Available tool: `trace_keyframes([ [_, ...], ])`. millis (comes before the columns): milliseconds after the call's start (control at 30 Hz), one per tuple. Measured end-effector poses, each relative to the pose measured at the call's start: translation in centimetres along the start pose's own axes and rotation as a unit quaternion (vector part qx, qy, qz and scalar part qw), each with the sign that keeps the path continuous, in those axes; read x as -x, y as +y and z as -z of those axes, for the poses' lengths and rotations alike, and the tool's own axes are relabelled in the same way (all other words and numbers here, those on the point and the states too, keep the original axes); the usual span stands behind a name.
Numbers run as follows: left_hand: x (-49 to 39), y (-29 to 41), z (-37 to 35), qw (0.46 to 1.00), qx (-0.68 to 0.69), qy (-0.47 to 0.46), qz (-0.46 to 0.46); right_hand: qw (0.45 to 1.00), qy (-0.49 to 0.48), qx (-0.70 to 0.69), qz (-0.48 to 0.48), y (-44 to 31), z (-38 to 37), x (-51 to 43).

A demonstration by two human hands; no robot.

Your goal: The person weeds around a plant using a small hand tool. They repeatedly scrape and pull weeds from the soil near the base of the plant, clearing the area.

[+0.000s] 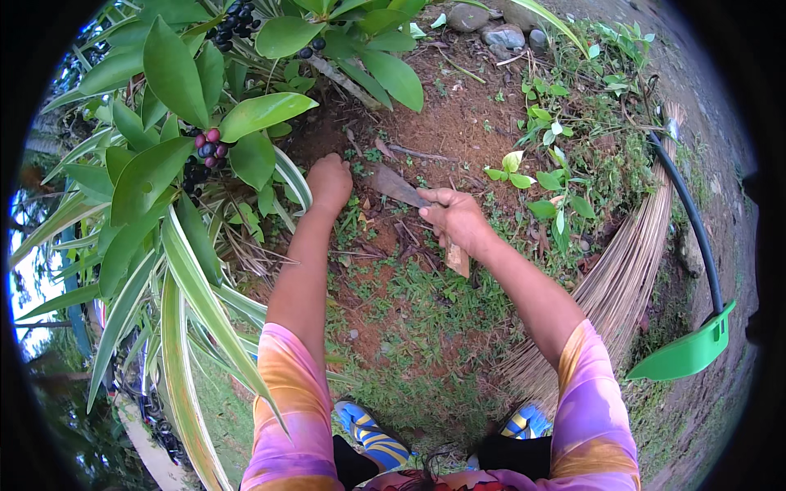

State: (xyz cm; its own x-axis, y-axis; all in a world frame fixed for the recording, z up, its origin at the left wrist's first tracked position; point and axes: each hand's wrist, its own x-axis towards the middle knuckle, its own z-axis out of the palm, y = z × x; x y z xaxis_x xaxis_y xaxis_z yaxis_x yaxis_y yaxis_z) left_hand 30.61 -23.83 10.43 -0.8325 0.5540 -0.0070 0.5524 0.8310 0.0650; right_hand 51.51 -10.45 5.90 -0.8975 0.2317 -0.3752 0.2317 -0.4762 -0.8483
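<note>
My right hand (457,221) is closed around a short knife with a broad, dull metal blade (396,186) and a wooden handle (457,260). The blade points up and left, low over reddish soil (454,129) with small weeds. To its left, my left hand (330,183) is held low at the ground beside the base of a leafy shrub, knuckles up. Its fingertips are hidden, so whether it grips anything does not show.
A shrub with dark berries (209,147) and striped long leaves (196,294) crowds the left. On the right lie a stick broom (632,264) and a green dustpan (688,353) with a black handle. Stones (503,37) sit at the top, small leafy plants (562,184) below them.
</note>
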Motion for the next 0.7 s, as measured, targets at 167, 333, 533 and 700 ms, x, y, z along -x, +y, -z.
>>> trace_keyframes([
  [167, 0.6, -0.7, 1.0, 0.997, 0.060, 0.037, 0.020, 0.996, 0.024, -0.086, -0.013, 2.5, -5.1, -2.8],
  [333, 2.1, -2.5, 2.8, 0.982, 0.045, 0.185, 0.006, 0.961, 0.055, 0.248, 0.111, 0.2, -1.4, 3.5],
  [533, 3.3, 3.1, 2.0, 0.974, 0.137, 0.176, -0.032, 0.993, 0.084, 0.084, 0.002, -0.9, 4.5, 9.2],
  [700, 1.6, 8.0, 1.7, 0.999, 0.029, 0.010, -0.014, 0.995, 0.074, 0.050, 0.036, 0.1, 6.5, 8.7],
])
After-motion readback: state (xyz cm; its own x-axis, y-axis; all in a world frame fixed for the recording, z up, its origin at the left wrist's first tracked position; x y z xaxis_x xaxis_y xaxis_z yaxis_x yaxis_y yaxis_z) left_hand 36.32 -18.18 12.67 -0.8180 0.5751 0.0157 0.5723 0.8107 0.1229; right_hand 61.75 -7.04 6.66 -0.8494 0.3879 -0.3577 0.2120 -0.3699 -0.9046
